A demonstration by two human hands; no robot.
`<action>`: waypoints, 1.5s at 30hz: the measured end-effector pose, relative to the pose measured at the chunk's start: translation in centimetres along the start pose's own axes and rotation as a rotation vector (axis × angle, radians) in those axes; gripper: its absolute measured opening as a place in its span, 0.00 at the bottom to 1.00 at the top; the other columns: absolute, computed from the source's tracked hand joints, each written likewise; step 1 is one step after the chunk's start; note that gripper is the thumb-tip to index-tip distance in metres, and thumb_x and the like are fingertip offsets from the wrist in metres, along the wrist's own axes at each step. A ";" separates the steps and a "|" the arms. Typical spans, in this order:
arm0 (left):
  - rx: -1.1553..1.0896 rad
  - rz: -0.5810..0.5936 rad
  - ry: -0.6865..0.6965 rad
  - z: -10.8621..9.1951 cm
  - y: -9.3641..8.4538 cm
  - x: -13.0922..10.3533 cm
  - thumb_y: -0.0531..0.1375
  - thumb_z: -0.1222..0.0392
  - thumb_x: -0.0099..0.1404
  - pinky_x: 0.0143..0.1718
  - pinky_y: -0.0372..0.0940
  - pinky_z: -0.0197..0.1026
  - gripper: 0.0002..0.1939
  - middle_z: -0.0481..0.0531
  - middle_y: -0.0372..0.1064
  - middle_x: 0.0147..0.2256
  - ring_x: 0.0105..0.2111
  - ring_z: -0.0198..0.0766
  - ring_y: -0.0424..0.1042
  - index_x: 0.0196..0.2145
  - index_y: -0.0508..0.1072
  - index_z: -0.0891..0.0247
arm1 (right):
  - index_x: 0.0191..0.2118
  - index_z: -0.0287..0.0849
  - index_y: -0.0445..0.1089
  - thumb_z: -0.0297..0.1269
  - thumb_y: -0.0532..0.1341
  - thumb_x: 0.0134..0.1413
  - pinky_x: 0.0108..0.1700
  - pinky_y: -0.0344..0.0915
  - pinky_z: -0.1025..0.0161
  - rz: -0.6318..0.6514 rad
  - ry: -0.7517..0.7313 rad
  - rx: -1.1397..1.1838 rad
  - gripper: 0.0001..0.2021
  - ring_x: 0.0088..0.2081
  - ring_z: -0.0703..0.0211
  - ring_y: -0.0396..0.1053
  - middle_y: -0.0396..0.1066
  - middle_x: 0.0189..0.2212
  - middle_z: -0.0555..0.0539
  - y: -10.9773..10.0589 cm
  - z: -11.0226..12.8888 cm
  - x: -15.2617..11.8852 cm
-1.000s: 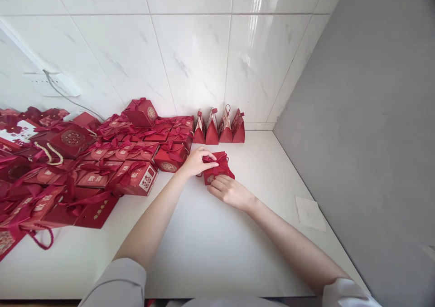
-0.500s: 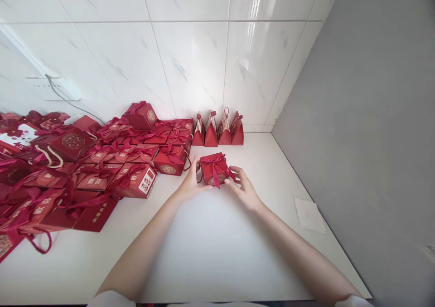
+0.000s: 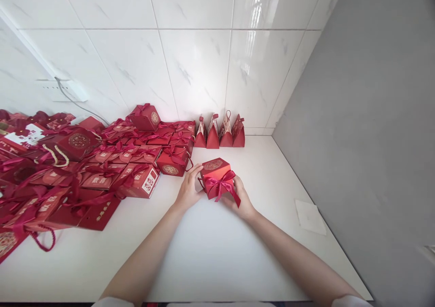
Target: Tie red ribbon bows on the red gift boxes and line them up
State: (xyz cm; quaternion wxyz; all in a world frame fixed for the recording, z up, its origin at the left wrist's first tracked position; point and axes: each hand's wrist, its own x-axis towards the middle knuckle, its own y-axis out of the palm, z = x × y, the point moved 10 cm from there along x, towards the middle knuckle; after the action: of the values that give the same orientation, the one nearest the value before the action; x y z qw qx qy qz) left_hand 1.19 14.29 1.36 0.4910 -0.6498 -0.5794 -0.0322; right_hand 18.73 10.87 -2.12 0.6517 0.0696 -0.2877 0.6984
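Between my two hands is a small red gift box [image 3: 215, 171] with a gold round emblem on its upper face and a dark pink ribbon bow [image 3: 222, 184] on the side towards me. My left hand [image 3: 189, 188] grips its left side, fingertips at the upper left edge, near a dark red cord. My right hand [image 3: 243, 200] holds the right side from below, its fingers partly hidden behind the ribbon. The box is tilted, bow side facing me. Whether it still touches the table I cannot tell.
Many red ribboned boxes [image 3: 139, 180] cover the left of the white table [image 3: 204, 261]. Several red triangular boxes [image 3: 213, 137] stand against the tiled wall [image 3: 193, 71]. A white paper square [image 3: 310, 216] lies at the right, beside a grey panel [image 3: 367, 116].
The box has been tipped, so its emblem face now points up and the bow faces me. Both hands have shifted their hold with it. The camera view has moved slightly.
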 end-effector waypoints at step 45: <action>-0.547 0.218 -0.472 5.3 3.6 -0.1 0.67 0.48 0.56 0.61 0.59 0.54 0.48 0.59 0.61 0.61 0.59 0.54 0.64 0.67 0.51 0.60 | 0.61 0.50 0.63 0.46 0.62 0.59 0.65 0.54 0.47 0.118 0.306 0.632 0.25 0.64 0.48 0.58 0.61 0.63 0.50 1.2 -3.5 3.5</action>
State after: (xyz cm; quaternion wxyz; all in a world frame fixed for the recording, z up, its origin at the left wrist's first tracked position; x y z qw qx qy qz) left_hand 1.20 18.37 -3.59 0.1529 -0.8041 -0.5742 0.0173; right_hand 18.04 15.71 -3.74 0.5921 0.1458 0.0399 0.7915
